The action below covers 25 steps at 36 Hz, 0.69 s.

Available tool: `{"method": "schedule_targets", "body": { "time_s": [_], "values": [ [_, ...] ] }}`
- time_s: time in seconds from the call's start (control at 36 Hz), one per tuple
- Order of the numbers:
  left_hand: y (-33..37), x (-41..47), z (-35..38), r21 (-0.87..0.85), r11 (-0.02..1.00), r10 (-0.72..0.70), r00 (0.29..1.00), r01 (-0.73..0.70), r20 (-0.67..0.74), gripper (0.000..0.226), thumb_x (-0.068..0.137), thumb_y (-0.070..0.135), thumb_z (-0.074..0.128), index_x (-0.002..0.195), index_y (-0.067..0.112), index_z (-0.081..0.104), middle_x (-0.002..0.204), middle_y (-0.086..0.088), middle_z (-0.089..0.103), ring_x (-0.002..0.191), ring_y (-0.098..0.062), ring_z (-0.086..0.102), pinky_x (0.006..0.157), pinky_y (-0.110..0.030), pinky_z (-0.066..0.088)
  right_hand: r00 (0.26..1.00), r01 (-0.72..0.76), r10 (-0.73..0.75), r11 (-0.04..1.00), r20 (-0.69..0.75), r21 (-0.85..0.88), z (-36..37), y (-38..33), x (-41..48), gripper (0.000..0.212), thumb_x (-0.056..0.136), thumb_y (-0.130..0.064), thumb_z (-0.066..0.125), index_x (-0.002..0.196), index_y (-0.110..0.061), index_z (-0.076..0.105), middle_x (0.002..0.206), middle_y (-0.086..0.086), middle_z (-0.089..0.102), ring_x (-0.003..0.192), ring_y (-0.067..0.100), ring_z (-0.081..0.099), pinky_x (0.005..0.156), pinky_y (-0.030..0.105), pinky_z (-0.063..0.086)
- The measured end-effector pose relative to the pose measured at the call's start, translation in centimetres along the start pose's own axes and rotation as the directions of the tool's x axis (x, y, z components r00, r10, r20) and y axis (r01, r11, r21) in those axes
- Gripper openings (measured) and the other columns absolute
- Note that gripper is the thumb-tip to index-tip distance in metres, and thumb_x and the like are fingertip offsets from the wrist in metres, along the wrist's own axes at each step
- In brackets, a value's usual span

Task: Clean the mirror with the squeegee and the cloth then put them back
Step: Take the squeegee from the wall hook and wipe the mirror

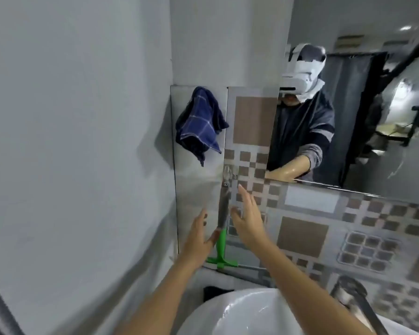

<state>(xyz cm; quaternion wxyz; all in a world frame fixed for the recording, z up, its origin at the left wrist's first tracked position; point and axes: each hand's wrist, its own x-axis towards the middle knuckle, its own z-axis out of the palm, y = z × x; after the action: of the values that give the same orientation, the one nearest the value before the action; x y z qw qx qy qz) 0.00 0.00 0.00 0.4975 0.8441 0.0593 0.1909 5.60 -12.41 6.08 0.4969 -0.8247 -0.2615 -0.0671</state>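
Squeegee (221,228) hangs left of the mirror (363,112), cloth (198,122) above it — both hands (198,238) (248,218) spread, empty; whether cleaning is done, I cannot tell.

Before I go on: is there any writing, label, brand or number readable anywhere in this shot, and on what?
None can be read.
Squeegee, hanging on the tiled wall between the left hand and right hand: no lettering visible; the frame is blurred.
Blue checked cloth: pattern only, no tag visible.
Headset reflected in the mirror: no readable brand.
Sink: no marking visible.
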Motion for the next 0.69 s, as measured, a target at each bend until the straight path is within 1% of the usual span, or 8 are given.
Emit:
{"method": "schedule_targets", "body": {
  "time_s": [0.06, 0.08, 0.14, 0.25, 0.31, 0.39, 0.56, 0.69],
  "values": [
    [-0.9, 0.3, 0.7, -0.054, 0.998, -0.026, 0.999, 0.028, 0.036, 0.075, 0.085, 0.045, 0.055, 0.144, 0.029, 0.012, 0.147, 0.003, 0.027, 0.128, -0.013, 0.035, 0.105, -0.033, 0.035, 0.999, -0.031, 0.031, 0.999, -0.026, 0.034, 1.0, 0.4, 0.6, 0.058, 0.095, -0.013, 0.048, 0.146, -0.018, 0.022, 0.15, 0.003, 0.029, 0.137, 0.019, 0.031, 0.113, 0.031, 0.024],
    [-1.4, 0.2, 1.2, -0.067, 0.996, -0.048, 0.997, 0.052, 0.062, 0.076, 0.084, 0.048, 0.054, 0.144, 0.031, 0.012, 0.144, 0.005, 0.03, 0.126, -0.012, 0.036, 0.101, -0.03, 0.036, 0.998, -0.05, 0.052, 0.997, -0.033, 0.055, 1.7, 0.8, 0.7, 0.058, 0.094, -0.014, 0.05, 0.145, -0.021, 0.022, 0.149, 0.003, 0.031, 0.134, 0.02, 0.035, 0.113, 0.041, 0.03],
    [-2.2, 0.4, 2.0, -0.112, 0.99, -0.08, 0.992, 0.091, 0.1, 0.073, 0.086, 0.044, 0.055, 0.144, 0.032, 0.013, 0.137, 0.006, 0.038, 0.124, -0.013, 0.04, 0.094, -0.027, 0.039, 0.995, -0.083, 0.088, 0.991, -0.045, 0.102, 2.8, 1.1, 1.0, 0.06, 0.093, -0.015, 0.05, 0.145, -0.023, 0.023, 0.149, 0.001, 0.032, 0.133, 0.02, 0.039, 0.107, 0.047, 0.038],
    [-2.8, 0.8, 3.0, -0.218, 0.973, -0.044, 0.989, 0.074, 0.139, 0.055, 0.091, 0.019, 0.055, 0.132, 0.042, 0.026, 0.114, 0.021, 0.049, 0.106, 0.0, 0.051, 0.086, -0.018, 0.046, 0.992, -0.087, 0.098, 0.987, -0.075, 0.134, 4.2, 1.8, 1.6, 0.062, 0.092, -0.013, 0.052, 0.146, -0.025, 0.023, 0.149, -0.002, 0.034, 0.134, 0.019, 0.036, 0.108, 0.047, 0.037],
    [-3.3, 0.9, 3.4, -0.24, 0.967, -0.054, 0.989, 0.086, 0.137, 0.051, 0.091, 0.014, 0.053, 0.127, 0.043, 0.031, 0.11, 0.019, 0.053, 0.101, 0.001, 0.054, 0.081, -0.015, 0.049, 0.989, -0.1, 0.118, 0.979, -0.092, 0.179, 4.6, 2.0, 1.8, 0.061, 0.092, -0.01, 0.052, 0.144, -0.026, 0.024, 0.147, 0.0, 0.038, 0.132, 0.021, 0.039, 0.106, 0.047, 0.04],
    [-4.1, 1.1, 3.8, -0.241, 0.966, -0.068, 0.99, 0.095, 0.12, 0.049, 0.091, 0.015, 0.054, 0.132, 0.035, 0.036, 0.112, 0.006, 0.058, 0.102, -0.007, 0.057, 0.085, -0.024, 0.051, 0.982, -0.1, 0.131, 0.971, -0.134, 0.216, 4.8, 1.9, 1.9, 0.059, 0.091, -0.004, 0.052, 0.142, -0.024, 0.029, 0.143, 0.003, 0.042, 0.129, 0.022, 0.044, 0.104, 0.043, 0.042],
    [-4.6, 1.5, 3.8, -0.262, 0.961, -0.068, 0.993, 0.091, 0.094, 0.05, 0.088, 0.015, 0.058, 0.131, 0.035, 0.041, 0.107, 0.005, 0.062, 0.096, -0.011, 0.061, 0.083, -0.029, 0.054, 0.98, -0.082, 0.119, 0.971, -0.161, 0.223, 4.3, 2.0, 2.2, 0.057, 0.088, 0.0, 0.056, 0.136, -0.024, 0.037, 0.134, 0.005, 0.051, 0.117, 0.023, 0.054, 0.096, 0.043, 0.05],
    [-4.5, 0.6, 3.3, -0.282, 0.957, -0.044, 0.995, 0.068, 0.093, 0.051, 0.089, 0.015, 0.058, 0.131, 0.036, 0.04, 0.107, 0.002, 0.061, 0.097, -0.013, 0.06, 0.085, -0.032, 0.054, 0.977, -0.086, 0.133, 0.96, -0.164, 0.266, 4.3, 1.5, 1.8, 0.057, 0.088, 0.0, 0.056, 0.136, -0.026, 0.038, 0.134, 0.005, 0.051, 0.121, 0.024, 0.052, 0.097, 0.047, 0.049]
  ]
}}
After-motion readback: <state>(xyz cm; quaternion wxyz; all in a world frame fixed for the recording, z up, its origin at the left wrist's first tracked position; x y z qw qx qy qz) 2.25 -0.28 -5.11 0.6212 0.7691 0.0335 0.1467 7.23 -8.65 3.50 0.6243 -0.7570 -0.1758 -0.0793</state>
